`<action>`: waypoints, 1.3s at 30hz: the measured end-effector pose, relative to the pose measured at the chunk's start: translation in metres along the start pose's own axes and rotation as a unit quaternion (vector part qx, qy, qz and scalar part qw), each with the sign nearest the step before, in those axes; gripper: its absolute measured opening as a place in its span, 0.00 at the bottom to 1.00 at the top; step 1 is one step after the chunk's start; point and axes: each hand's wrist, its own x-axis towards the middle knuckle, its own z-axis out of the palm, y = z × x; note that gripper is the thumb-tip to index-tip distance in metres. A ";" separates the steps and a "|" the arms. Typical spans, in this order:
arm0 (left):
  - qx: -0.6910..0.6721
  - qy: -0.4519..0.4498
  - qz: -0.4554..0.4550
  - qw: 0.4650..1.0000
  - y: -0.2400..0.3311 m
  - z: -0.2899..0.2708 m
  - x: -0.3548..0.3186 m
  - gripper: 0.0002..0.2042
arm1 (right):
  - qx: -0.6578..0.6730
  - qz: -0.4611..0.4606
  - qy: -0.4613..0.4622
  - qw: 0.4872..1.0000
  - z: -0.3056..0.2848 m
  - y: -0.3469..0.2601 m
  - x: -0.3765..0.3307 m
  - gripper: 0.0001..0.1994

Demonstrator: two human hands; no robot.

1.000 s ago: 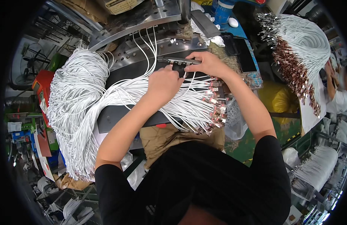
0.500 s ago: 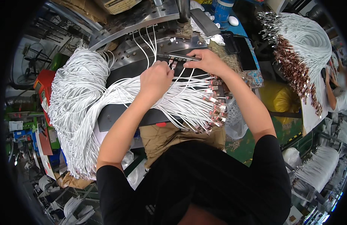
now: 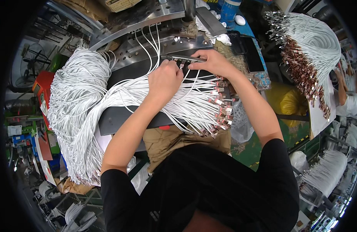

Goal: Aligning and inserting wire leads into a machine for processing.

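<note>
My left hand (image 3: 165, 80) is closed, its fingertips pinching a white cable by its plug end against a narrow slotted metal bar (image 3: 185, 58). The plug itself is mostly hidden by the fingers. With thumb and fingers my right hand (image 3: 214, 62) grips the right end of that bar. Below both hands lies a thick bundle of white cables (image 3: 141, 91), its metal-and-reddish plugs (image 3: 223, 112) fanned out to the right. A few separate white cables (image 3: 154, 42) run up from near my left hand to the perforated metal plate.
A large heap of white cables (image 3: 80, 85) fills the left. Behind the bar stands a perforated steel fixture (image 3: 143, 19). A blue bench (image 3: 244, 31) holds a phone-like black slab (image 3: 251, 54). At far right, another person's arm (image 3: 342, 87) is beside hanging cables (image 3: 313, 38).
My left hand has moved slightly right and up along the bar, bringing the plug against it. The plug visible earlier is now mostly covered. My right hand stays in place.
</note>
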 end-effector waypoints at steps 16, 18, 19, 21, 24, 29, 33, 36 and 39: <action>-0.385 0.124 -0.209 0.890 -0.092 -0.024 0.074 0.21 | -0.346 -0.275 0.269 0.856 0.010 -0.019 0.063 0.19; -0.674 -0.036 -0.354 0.647 -0.106 -0.023 0.088 0.23 | -0.325 -0.285 0.282 0.857 0.015 -0.011 0.114 0.18; -0.667 -0.024 -0.359 0.653 -0.108 -0.023 0.092 0.23 | -0.292 -0.256 0.278 0.879 0.016 -0.009 0.143 0.18; -0.663 -0.079 -0.291 0.685 -0.105 -0.024 0.087 0.22 | -0.269 -0.306 0.311 0.858 0.013 -0.016 0.204 0.16; -0.641 -0.092 -0.267 0.714 -0.086 -0.036 0.065 0.21 | -0.310 -0.360 0.330 0.816 0.004 -0.025 0.243 0.13; -0.525 -0.133 -0.204 0.816 -0.070 -0.094 0.013 0.19 | -0.288 -0.366 0.303 0.831 -0.012 -0.048 0.231 0.12; -0.349 0.083 0.018 0.933 -0.117 -0.176 -0.031 0.17 | -0.177 -0.351 0.300 0.869 -0.003 -0.058 0.216 0.11; -0.250 0.378 -0.029 0.891 -0.191 -0.236 -0.042 0.26 | -0.102 -0.272 0.263 0.920 0.009 -0.057 0.199 0.11; -0.002 0.318 -0.330 0.889 -0.233 -0.251 -0.065 0.27 | -0.136 -0.201 0.202 0.949 0.019 -0.047 0.162 0.13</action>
